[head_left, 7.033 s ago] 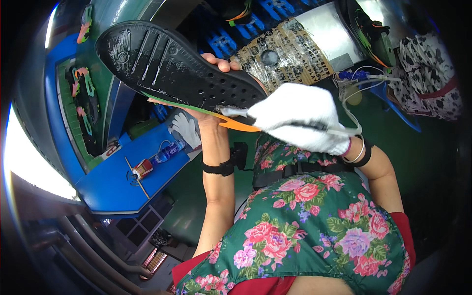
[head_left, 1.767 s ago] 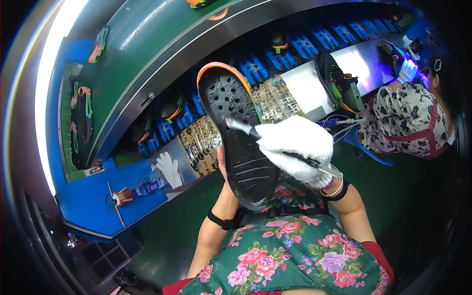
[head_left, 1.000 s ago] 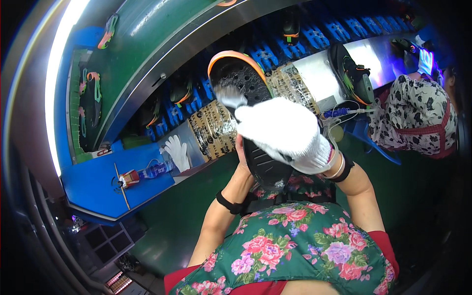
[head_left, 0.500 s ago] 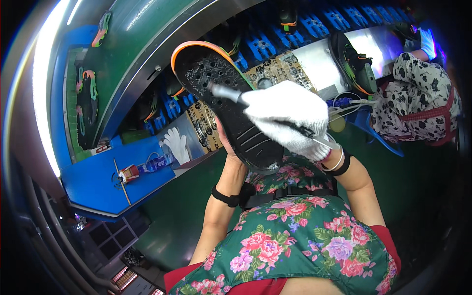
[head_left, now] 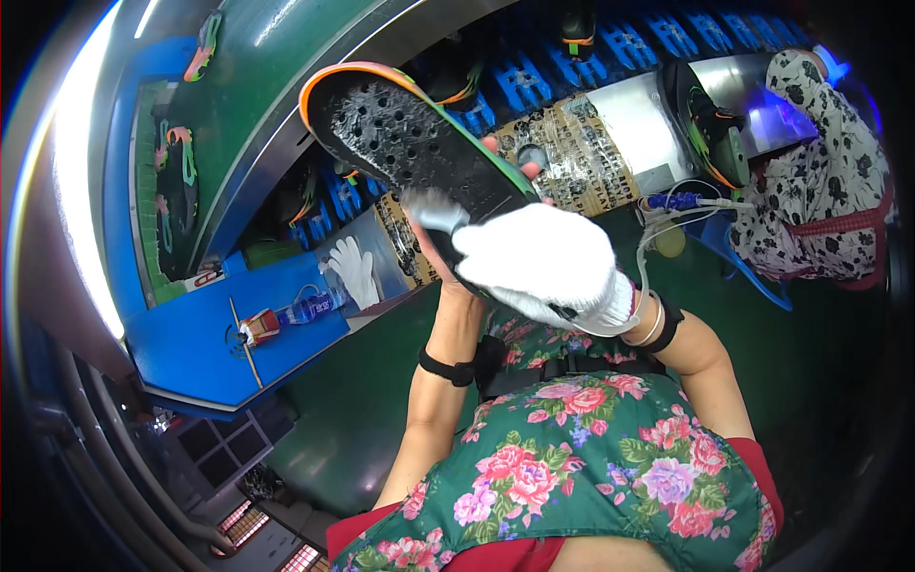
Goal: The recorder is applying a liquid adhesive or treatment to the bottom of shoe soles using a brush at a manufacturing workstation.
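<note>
A black shoe sole (head_left: 381,124) with an orange and green rim is held tilted up in front of me, its perforated face toward me. My bare left hand (head_left: 440,255) grips it from beneath; the palm shows at its left edge and fingertips at its right. My right hand (head_left: 543,262), in a white knit glove, is closed around a brush, whose handle is mostly hidden. The pale brush head (head_left: 434,210), smeared by motion, is over the middle of the sole. Glossy wet-looking coating covers the holed far part. A thin clear tube (head_left: 643,262) loops by my right wrist.
A blue side table (head_left: 191,353) at left bears a blue-labelled bottle (head_left: 310,307), a red carton (head_left: 257,327) and a stick; a white glove (head_left: 353,272) lies beside it. Ahead, a taped cardboard ledge (head_left: 572,143) fronts blue racks and shoes (head_left: 705,124). A co-worker's patterned sleeve (head_left: 810,210) is at right.
The brush has moved down the sole from the holed part toward the middle. The sole has shifted up and left, and my left fingertips now show at its right edge.
</note>
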`<state>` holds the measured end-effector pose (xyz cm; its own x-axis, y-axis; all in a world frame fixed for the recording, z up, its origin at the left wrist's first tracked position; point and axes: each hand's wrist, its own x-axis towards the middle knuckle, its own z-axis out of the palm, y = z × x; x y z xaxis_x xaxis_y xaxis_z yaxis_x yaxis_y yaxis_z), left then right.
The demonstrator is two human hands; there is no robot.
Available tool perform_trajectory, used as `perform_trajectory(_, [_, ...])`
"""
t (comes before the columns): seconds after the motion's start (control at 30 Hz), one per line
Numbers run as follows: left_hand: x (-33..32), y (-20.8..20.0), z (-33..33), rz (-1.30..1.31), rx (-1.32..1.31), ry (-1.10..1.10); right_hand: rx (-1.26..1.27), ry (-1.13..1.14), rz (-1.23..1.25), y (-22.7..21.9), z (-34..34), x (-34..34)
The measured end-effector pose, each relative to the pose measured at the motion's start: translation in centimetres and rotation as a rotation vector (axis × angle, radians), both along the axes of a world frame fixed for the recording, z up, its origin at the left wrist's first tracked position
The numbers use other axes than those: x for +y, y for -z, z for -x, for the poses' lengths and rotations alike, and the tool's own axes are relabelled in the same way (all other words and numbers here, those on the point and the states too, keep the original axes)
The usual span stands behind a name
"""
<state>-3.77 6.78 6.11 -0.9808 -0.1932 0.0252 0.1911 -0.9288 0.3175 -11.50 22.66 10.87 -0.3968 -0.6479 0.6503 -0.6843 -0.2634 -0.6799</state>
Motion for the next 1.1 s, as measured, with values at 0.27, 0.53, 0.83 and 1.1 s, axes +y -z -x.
perform_trajectory(0.27, [-1.1,-0.5,0.3,-0.173,0.090,0.136,-0.086,0.004,0.073,-0.3,-0.4,-0.2])
perform_trajectory(0.53, [-0.7,-0.9,0.8,-0.262,0.130,0.074,-0.170,0.039,0.062,0.2,-1.3,0.4])
perform_trajectory(0.83, [-1.9,0.1,0.8,-0.184,0.225,0.162,-0.110,-0.002,0.089,-0.5,-2.0,1.4])
perform_trajectory(1.1, [-2.8,-0.1,-0.4,-0.113,0.147,-0.008,-0.295,-0.107,0.148,0.5,-2.4,1.2])
